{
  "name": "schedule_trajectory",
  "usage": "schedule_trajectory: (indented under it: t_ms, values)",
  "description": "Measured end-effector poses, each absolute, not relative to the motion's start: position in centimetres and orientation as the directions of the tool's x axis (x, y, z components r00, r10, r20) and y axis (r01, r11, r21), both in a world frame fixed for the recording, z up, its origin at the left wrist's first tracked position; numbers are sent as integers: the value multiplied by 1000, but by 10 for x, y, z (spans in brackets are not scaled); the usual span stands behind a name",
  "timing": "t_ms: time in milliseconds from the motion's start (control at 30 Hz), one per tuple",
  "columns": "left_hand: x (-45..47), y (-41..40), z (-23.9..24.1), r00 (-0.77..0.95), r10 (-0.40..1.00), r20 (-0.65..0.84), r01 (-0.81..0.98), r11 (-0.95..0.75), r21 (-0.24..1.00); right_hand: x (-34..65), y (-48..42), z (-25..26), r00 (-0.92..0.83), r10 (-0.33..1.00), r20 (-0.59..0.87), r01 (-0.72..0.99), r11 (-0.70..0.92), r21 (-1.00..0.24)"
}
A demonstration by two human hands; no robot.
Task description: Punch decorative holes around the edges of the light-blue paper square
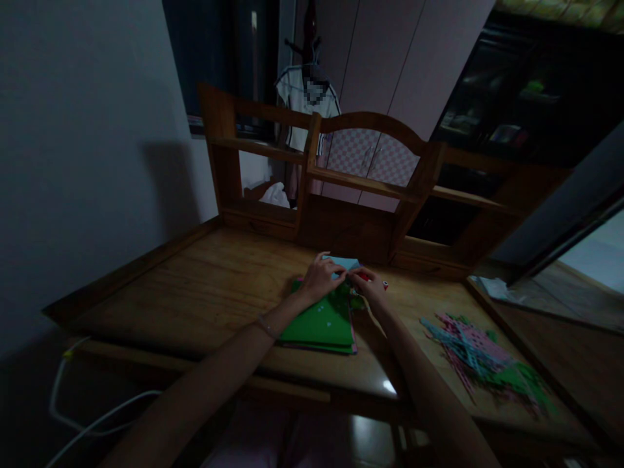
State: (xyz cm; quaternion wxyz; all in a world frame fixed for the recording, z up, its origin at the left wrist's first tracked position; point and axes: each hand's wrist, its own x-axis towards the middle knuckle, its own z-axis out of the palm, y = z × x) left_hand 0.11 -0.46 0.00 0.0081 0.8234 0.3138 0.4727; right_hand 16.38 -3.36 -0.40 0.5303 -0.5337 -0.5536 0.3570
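Bench [209, 292]: light-brown wood, broad top, with a brown wooden shelf unit [365, 182] along its far side.

Stack of flat green paper sheets [316, 328]: on the bench in front of the person, small pale flecks on top, a pink edge showing beneath at the near right corner.

Light-blue paper sheet [344, 262]: at the far end of the green stack, just behind the hands, partly covered by them.

Left hand [324, 278]: above the far part of the stack, thin bracelet [267, 327] at the wrist; fingers bent, thumb and forefinger tips nearly together.

Right hand [370, 286]: just beside the left, fingertips drawn close and meeting the left's. Whether either set of fingers grips the blue sheet or some small piece cannot be told.

Red object [363, 277]: partly hidden by the right hand, form unclear.

Loose heap of pink, blue and green strips [468, 351]: bench's right side, well apart from the stack.
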Motion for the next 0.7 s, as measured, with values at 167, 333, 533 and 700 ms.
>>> schedule_trajectory:
  t_ms: [167,333,533,700]
  values:
    - [4,-2,-5,293,575,764,489,-777,397,166,-31,-7,143,971,189,180,163,-970]
    - [5,4,-8,210,653,728,450,-725,520,165,-34,-3,131,976,176,149,156,-976]
    - [3,9,-10,160,758,632,370,-639,674,164,-36,3,134,977,169,109,155,-982]
    - [1,12,-13,171,823,542,245,-568,785,163,-39,8,131,977,170,80,161,-984]
